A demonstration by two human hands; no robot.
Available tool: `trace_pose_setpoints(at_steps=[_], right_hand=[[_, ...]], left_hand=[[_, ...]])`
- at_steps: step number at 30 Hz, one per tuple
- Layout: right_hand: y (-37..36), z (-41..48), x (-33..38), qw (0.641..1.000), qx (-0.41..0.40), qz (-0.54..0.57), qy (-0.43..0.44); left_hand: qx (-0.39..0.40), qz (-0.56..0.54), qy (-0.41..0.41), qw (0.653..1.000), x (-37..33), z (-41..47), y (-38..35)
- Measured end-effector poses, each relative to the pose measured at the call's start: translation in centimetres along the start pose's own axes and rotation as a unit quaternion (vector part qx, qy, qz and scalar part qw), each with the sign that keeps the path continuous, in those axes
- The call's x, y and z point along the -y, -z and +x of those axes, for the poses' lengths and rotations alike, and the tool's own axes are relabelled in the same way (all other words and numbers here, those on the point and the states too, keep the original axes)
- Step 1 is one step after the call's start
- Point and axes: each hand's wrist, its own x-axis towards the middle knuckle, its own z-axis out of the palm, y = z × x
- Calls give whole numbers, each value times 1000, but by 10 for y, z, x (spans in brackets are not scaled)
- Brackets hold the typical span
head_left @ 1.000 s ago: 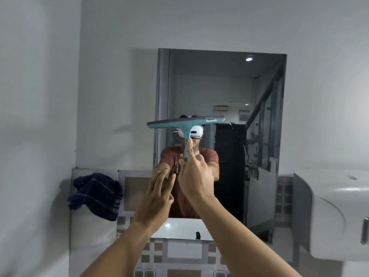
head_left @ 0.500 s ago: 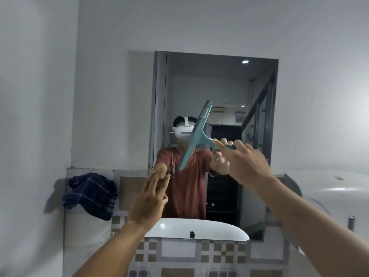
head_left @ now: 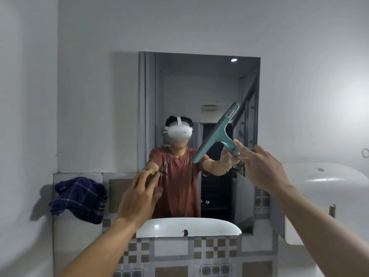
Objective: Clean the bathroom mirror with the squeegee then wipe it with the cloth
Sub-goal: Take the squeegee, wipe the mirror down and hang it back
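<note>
Two bare hands reach toward the mirror (head_left: 199, 86): the right hand (head_left: 261, 166) grips the handle of the teal squeegee (head_left: 216, 134), whose blade tilts steeply, top end up and to the right, in front of the glass's right half. The left hand (head_left: 137, 196) is empty, fingers spread loosely near the mirror's lower left corner. Left of the mirror, the dark blue checked cloth (head_left: 79, 198) hangs over the tiled ledge (head_left: 77, 173).

The mirror (head_left: 199, 86) has bare glass across its upper half. The tilted squeegee (head_left: 216, 134) crosses its right side, the left hand (head_left: 139, 194) covers its lower left corner, and the cloth (head_left: 79, 198) hangs well left.
</note>
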Motion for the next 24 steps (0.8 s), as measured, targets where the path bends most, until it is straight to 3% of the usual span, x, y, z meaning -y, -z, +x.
trace_pose_setpoints(at_steps=[5, 14, 18, 24], right_hand=[[-8, -4, -13, 997, -2, 46, -56], [-38, -59, 19, 970, 23, 171, -173], [-59, -68, 61, 935, 31, 270, -227], [-71, -66, 138, 854, -2, 438, -281]], left_hand=[[-81, -28, -17, 996, -14, 78, 41], [-46, 53, -31, 997, 5, 149, 55], [-34, 49, -25, 998, 4, 149, 58], [-21, 59, -55, 997, 17, 162, 80]])
